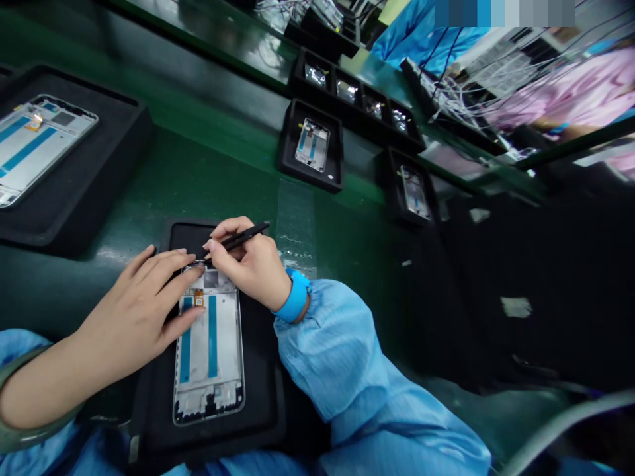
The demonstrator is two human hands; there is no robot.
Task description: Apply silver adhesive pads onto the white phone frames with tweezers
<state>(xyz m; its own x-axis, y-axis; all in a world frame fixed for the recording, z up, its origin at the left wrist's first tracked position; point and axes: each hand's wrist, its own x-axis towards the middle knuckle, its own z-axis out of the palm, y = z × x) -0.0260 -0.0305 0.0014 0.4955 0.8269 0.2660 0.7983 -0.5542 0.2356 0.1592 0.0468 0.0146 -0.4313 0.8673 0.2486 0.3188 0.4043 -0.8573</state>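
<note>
A phone frame (211, 370) with a silver rim and blue strips lies face up on a black foam tray (262, 413), with a small orange-gold part (199, 299) near its top. My left hand (139, 311) rests on the frame's upper part with fingers spread. My right hand (245, 261) shut on black tweezers (243, 237) is just above the frame's top edge. The tweezer tips are hidden behind my fingers. A blue wrist strap (294, 297) circles my right wrist.
A green workbench (198, 178) carries more frames on black trays, at left (34, 149) and far ahead (311, 145). A compartmented black tray (347, 92) holds several foil pieces. Bundled wires (476, 86) and a co-worker's pink sleeve (560, 92) lie beyond at upper right.
</note>
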